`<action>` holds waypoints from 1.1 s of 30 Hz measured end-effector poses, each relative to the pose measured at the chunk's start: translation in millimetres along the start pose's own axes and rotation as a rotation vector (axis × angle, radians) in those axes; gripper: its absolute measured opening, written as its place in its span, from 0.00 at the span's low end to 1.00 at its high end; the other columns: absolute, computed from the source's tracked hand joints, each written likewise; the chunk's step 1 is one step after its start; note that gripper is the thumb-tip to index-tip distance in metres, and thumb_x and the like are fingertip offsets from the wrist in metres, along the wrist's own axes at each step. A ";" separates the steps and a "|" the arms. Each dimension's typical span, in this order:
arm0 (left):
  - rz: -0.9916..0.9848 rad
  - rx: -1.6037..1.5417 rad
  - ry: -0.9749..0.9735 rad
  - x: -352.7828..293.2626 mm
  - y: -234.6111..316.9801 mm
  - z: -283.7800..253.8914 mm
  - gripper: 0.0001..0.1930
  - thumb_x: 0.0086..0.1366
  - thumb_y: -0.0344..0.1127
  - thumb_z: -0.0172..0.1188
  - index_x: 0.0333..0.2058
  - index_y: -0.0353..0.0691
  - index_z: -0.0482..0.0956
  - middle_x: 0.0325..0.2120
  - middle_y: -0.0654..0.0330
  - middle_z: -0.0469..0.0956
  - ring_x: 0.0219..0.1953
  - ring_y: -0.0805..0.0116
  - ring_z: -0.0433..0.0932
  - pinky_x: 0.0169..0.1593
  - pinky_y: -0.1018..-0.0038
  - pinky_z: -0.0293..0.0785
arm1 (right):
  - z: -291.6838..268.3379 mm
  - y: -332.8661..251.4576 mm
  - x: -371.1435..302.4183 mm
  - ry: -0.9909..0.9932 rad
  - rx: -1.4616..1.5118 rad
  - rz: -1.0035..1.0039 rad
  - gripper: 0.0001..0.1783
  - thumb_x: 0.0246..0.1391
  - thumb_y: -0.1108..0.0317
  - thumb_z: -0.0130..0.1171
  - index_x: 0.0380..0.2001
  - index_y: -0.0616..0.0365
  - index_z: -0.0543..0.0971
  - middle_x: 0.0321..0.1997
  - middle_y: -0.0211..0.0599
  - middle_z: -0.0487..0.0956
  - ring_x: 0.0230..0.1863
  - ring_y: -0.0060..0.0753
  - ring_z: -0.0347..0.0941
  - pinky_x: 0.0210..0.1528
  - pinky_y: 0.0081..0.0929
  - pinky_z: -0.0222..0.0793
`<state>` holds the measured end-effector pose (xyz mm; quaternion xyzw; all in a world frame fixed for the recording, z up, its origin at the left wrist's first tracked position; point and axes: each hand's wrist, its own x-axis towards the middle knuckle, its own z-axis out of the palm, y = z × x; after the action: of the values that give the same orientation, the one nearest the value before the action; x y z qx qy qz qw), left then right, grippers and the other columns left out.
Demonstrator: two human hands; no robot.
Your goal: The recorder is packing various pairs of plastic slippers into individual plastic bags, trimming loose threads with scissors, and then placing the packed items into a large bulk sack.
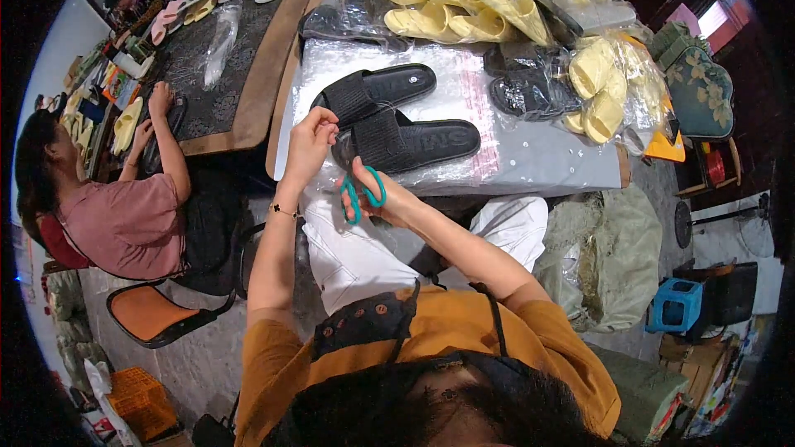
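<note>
"Left hand (308,145) first: what's it doing?"

"Its fingertips are drawn together at the toe ends of the two black slippers (435,140). I can't tell whether they pinch anything thin."

"And the right hand (396,200)?"

"Gripping green-handled scissors (381,186), fingers through the loops, just below those toes. The blades are hard to make out."

"Where do the slippers lie?"

"Side by side on clear plastic spread over the surface (571,157), heels pointing right."

"Anything around them?"

"Pale yellow slippers (426,21) in clear bags at the far side, more bagged pairs to the right. Off left, a person in a pink shirt (124,219) sits at another surface (207,112)."
</note>
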<state>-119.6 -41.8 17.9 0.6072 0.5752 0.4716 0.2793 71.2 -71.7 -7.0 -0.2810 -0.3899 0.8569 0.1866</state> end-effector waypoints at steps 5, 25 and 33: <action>-0.028 -0.008 -0.025 0.2 -4.3 -1.8 0.04 0.66 0.22 0.54 0.38 0.33 0.76 0.26 0.63 0.77 0.27 0.79 0.73 0.33 0.80 0.70 | 1.6 1.6 8.3 0.081 -0.013 -0.173 0.37 0.62 0.32 0.47 0.42 0.62 0.75 0.23 0.27 0.74 0.20 0.22 0.70 0.23 0.20 0.60; 0.087 -0.016 0.317 -25.2 21.3 -82.8 0.03 0.66 0.26 0.60 0.37 0.33 0.79 0.28 0.70 0.75 0.28 0.84 0.69 0.33 0.85 0.66 | -190.2 -85.9 -168.0 1.345 -1.582 -0.273 0.27 0.51 0.61 0.64 0.55 0.53 0.76 0.40 0.53 0.83 0.41 0.60 0.80 0.42 0.50 0.75; -0.161 0.406 0.308 -155.5 54.5 -198.2 0.08 0.67 0.30 0.58 0.29 0.33 0.75 0.21 0.70 0.67 0.24 0.83 0.62 0.27 0.81 0.56 | -225.4 -82.2 -174.9 1.206 -1.650 -0.161 0.25 0.49 0.68 0.63 0.54 0.53 0.78 0.44 0.51 0.82 0.44 0.57 0.79 0.45 0.48 0.74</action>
<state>-256.5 -241.7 105.9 0.5241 0.7402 0.4097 0.0977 355.9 12.5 -6.0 -0.6788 -0.7170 0.0227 0.1572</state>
